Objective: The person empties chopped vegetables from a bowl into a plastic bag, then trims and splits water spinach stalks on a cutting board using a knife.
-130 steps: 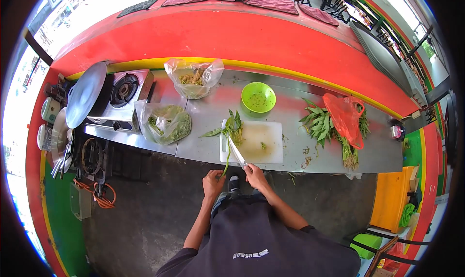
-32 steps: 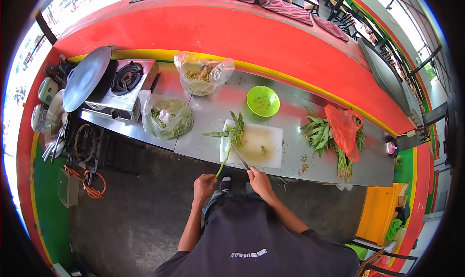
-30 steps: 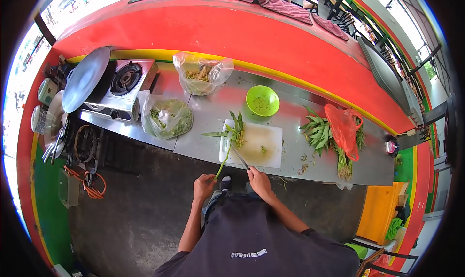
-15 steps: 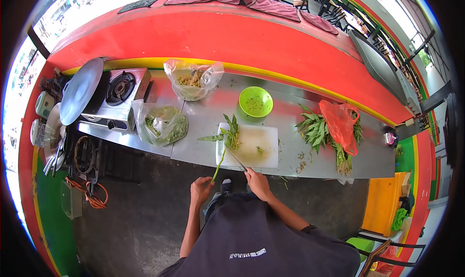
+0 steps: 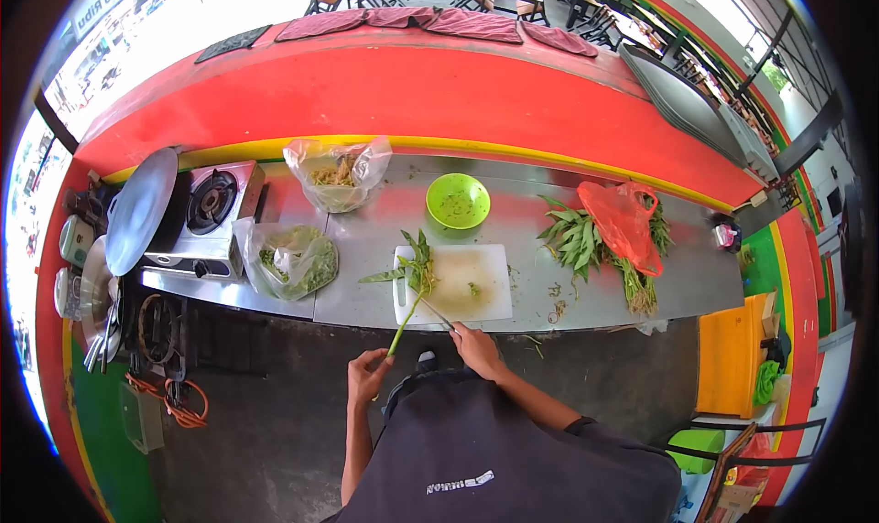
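My left hand (image 5: 368, 373) pinches the lower end of a long green vegetable stem (image 5: 403, 325), just in front of the counter edge. Its leafy top (image 5: 418, 265) rests on the left part of a white cutting board (image 5: 490, 285). In my right hand (image 5: 477, 351) is a knife (image 5: 439, 315), its blade slanting up and left to the stem at the board's front. Whether the edge touches the stem I cannot tell. A small cut green piece (image 5: 474, 290) lies on the board. Behind it stands a lime-green bowl (image 5: 459, 201) with bits inside.
Leafy greens (image 5: 573, 239) lie at right, partly under a red plastic bag (image 5: 623, 226). Two clear bags of vegetables, a front one (image 5: 298, 262) and a rear one (image 5: 337, 175), stand left of the board. Further left are a gas stove (image 5: 209, 212) and a wok (image 5: 142, 212).
The camera view has shifted, so the counter appears lower and further left. Both hands keep their grip on the stem and the knife, with little change between them.
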The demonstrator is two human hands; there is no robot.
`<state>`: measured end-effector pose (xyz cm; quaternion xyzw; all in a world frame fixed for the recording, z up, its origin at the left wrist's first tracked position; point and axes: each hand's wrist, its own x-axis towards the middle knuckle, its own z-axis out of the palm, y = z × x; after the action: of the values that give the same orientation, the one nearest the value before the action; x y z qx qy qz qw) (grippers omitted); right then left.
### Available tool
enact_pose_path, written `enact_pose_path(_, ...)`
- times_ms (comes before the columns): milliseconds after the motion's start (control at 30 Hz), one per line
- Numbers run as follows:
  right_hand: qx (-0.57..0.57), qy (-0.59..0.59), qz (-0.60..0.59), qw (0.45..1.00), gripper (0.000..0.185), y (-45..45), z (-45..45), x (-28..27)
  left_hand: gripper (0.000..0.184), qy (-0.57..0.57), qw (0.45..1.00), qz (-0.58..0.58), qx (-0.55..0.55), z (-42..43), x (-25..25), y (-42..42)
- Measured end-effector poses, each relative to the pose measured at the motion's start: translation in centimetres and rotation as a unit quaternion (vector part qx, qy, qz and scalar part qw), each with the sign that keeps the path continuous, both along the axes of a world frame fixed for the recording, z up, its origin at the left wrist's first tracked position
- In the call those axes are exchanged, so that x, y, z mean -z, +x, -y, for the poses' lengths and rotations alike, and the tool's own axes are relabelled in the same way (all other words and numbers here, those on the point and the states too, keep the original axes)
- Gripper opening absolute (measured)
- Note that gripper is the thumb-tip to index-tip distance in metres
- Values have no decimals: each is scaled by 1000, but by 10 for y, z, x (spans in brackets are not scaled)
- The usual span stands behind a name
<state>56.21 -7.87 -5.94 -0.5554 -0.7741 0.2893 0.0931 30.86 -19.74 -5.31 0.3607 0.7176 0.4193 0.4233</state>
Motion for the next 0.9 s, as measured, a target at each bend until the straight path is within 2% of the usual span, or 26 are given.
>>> enact_pose_path(133,16,-18,-40,999,27,2,-2,15,25,40,995,71,-55,-8,13,-9)
enact_pose_path(300,50,-14,-132,990,30,7,1,35,28,106,978,154,-92,-51,-6,3)
enact_pose_path(367,92,5,-212,973,34,9,4,40,29,101,983,135,-77,-72,-12,14)
enact_pose_path(500,158,-23,-215,963,35,17,9,41,33,95,991,88,-25,-111,10,43)
enact_pose_path(567,182,-49,-226,956,35,22,13,23,33,112,989,92,-12,-129,30,58)
enact_pose_path(667,214,-82,-242,943,34,26,15,27,32,121,986,115,-16,-155,50,79)
enact_pose_path(700,236,-88,-246,936,34,29,18,30,33,128,986,108,-5,-164,54,85)
enact_pose_path(733,227,-88,-248,938,34,30,20,34,42,141,986,84,-7,-169,60,90)
enact_pose_path(800,250,-80,-253,931,34,34,24,36,47,143,989,-25,17,-179,68,99)
enact_pose_path(833,255,-93,-251,929,33,35,25,35,47,146,989,-26,11,-180,70,100)
enact_pose_path(900,253,-89,-249,931,32,37,27,33,49,187,966,-158,82,-172,73,102)
